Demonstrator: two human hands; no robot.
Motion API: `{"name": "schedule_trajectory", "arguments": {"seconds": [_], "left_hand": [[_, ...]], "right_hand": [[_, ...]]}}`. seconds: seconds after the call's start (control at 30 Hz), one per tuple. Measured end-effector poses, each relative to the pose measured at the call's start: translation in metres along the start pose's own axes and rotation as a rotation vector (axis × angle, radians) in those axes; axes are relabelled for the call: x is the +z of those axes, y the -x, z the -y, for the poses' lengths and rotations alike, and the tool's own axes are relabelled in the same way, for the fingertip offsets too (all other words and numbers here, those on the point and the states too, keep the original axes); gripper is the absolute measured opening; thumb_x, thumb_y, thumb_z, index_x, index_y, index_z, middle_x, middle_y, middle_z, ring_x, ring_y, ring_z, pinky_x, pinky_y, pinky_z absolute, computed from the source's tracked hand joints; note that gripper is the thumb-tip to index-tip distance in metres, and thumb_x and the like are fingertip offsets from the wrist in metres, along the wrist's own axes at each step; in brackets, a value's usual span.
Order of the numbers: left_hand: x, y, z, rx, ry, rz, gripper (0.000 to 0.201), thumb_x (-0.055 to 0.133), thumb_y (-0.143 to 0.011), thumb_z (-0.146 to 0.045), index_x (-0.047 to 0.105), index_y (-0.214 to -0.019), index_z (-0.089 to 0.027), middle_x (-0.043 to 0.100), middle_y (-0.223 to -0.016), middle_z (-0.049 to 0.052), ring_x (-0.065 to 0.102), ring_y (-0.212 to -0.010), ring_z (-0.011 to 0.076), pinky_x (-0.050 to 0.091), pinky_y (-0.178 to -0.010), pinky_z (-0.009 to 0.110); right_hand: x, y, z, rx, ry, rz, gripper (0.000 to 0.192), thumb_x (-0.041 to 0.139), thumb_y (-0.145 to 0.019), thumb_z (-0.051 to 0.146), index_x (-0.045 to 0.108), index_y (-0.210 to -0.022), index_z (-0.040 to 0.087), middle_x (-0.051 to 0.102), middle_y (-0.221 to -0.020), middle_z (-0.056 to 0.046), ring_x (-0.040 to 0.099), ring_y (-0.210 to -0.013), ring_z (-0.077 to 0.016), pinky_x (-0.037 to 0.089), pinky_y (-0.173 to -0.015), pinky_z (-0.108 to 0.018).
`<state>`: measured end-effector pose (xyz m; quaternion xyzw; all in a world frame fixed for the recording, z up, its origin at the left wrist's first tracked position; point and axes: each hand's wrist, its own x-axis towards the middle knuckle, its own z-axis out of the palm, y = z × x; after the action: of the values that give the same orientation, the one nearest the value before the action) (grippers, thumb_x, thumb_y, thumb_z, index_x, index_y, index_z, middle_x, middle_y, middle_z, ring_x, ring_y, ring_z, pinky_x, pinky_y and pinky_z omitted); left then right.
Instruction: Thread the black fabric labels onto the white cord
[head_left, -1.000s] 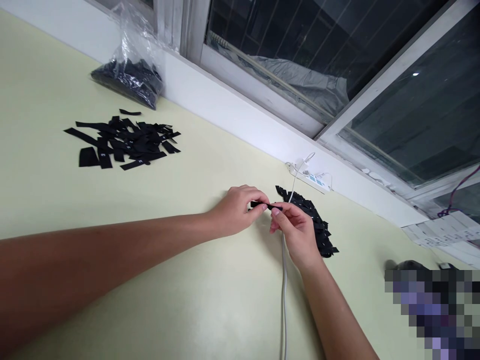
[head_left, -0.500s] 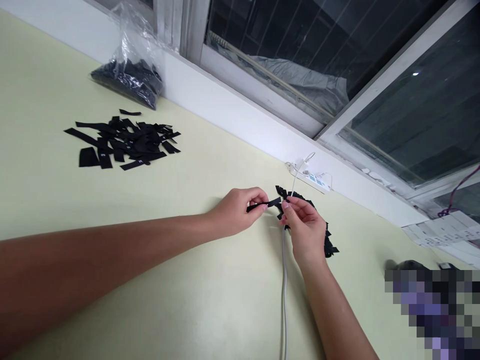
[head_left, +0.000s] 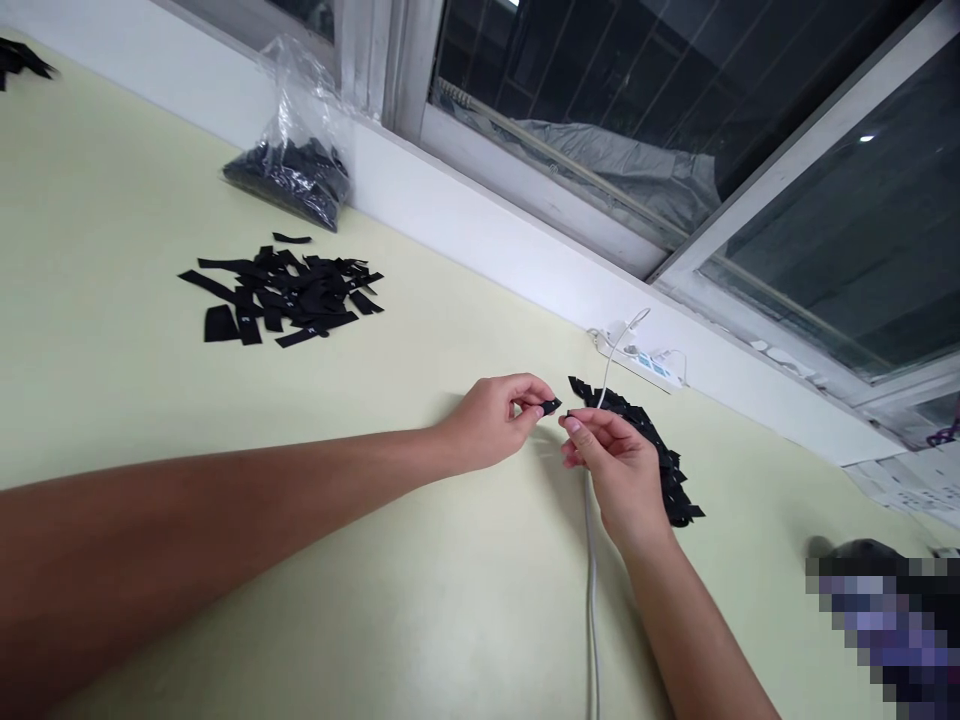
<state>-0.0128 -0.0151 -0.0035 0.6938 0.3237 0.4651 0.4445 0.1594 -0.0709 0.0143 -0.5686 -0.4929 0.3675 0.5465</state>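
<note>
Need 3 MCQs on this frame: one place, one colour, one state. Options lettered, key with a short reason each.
1. Where does the clear plastic bag lie?
A. by the wall under the window frame
B. under the right forearm
C. on the white cable

2. What colour are the loose strips in the far pile?
A. white
B. black
C. red

3. What is the left hand doing?
A. lying flat and open on the table
B. pinching a small black piece in its fingertips
C. gripping the white cable

Key:
1 A, the bag sits against the white wall strip at the far edge of the table.
2 B, every strip is black.
3 B, thumb and finger close on the piece, just left of the right hand.
</note>
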Motion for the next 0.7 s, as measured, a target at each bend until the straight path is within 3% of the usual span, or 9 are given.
{"name": "schedule_trajectory", "arguments": {"seconds": [0.4,0.57,0.7], "left_hand": [[-0.0024,0.0031,-0.0024,0.077,-0.062,0.092,0.024,0.057,-0.088,-0.017,0.069,-0.108,-0.020,0.073,-0.102,0.004,0.064,-0.084,0.0150,0.048,-0.071,0.028],[-0.0021,0.0045,-0.0025,0.082,-0.079,0.110,0.024,0.057,-0.088,-0.018,0.069,-0.108,-0.021,0.073,-0.100,0.003,0.063,-0.080,0.0142,0.048,-0.071,0.028],[-0.0020,0.0058,-0.0030,0.083,-0.098,0.111,0.024,0.056,-0.088,-0.018,0.068,-0.109,-0.021,0.072,-0.098,0.003,0.062,-0.078,0.0142,0.048,-0.070,0.028]], "right_hand": [[0.0040,0.0001,-0.0010,0.003,0.008,0.016,0.028,0.084,-0.070,0.042,0.076,-0.090,0.023,0.069,-0.084,0.000,0.050,-0.057,-0.0090,0.047,-0.053,-0.027],[0.0054,-0.0009,-0.0014,-0.016,0.015,0.018,0.027,0.084,-0.071,0.041,0.072,-0.084,0.021,0.062,-0.075,0.001,0.049,-0.057,-0.0091,0.045,-0.050,-0.024],[0.0044,-0.0017,-0.0043,-0.052,0.024,-0.019,0.035,0.085,-0.070,0.039,0.068,-0.096,0.022,0.060,-0.090,0.000,0.056,-0.072,-0.0113,0.051,-0.056,-0.023]]}}
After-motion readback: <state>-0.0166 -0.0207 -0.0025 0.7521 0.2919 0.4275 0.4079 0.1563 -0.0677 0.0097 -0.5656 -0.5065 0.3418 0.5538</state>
